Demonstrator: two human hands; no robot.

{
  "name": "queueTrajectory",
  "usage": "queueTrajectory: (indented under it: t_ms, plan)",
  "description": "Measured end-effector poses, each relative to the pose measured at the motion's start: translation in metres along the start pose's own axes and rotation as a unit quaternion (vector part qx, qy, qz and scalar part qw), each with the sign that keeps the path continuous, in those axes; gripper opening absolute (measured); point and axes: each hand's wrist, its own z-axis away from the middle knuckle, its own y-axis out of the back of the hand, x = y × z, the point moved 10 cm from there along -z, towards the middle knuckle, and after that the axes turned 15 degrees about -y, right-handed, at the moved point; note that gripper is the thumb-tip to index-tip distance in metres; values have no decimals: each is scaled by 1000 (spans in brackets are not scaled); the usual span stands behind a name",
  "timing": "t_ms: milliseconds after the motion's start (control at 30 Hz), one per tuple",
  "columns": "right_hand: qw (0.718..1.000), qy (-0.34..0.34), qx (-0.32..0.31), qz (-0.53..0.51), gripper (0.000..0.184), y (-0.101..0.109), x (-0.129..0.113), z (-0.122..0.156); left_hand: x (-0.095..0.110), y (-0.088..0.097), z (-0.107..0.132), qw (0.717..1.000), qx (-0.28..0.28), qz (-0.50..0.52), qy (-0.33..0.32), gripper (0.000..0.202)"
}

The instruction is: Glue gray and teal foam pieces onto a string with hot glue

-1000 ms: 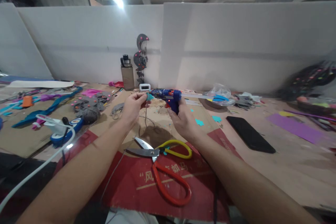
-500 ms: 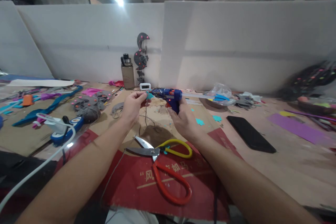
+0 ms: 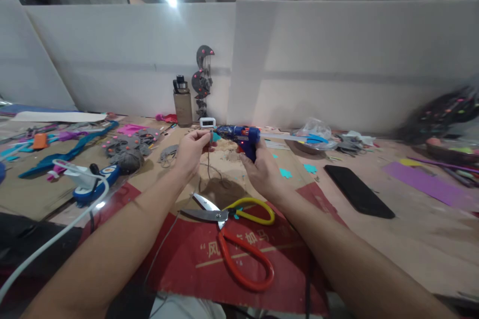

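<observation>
Left hand (image 3: 191, 153): pinched narrow, grips a small teal piece (image 3: 216, 137) between thumb and fingertips, above the far part of the cardboard sheet (image 3: 179, 265).
Right hand (image 3: 262, 167): wrapped around the handle of a blue glue gun (image 3: 245, 135); depth of any trigger squeeze not discernible.
Nozzle (image 3: 219, 130): points at the teal piece, just beside the left fingertips; contact too small to confirm.
Glue stick (image 3: 277, 136): juts from the rear of the gun, toward the right side of the desk (image 3: 419, 244).
Grey cord (image 3: 208, 162): hangs below the left fingertips, above the cardboard.
Scissors (image 3: 221, 216): lie with blades parted, red handle toward the cardboard's near edge.
Phone (image 3: 357, 191): lies beside the cardboard's right edge.
Burn hazard: likely greatest at the left fingertips, from a small drift of the gun or a slip of the piece.
Glue hazard: possible smear on skin or cord, from too hard a squeeze.
Cord hazard: possible snag on the parted blades, from a pull toward the near edge.
Knock hazard: possible shove of the scissors, from a lowered forearm (image 3: 322, 232).
</observation>
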Motion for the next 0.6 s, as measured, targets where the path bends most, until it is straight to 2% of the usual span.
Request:
queueTrajectory:
  t_ms: [600]
  plan:
    - [1000,-13,-7,-2,37,0,1,0,3,-2,1,1000,-2,7,0,27]
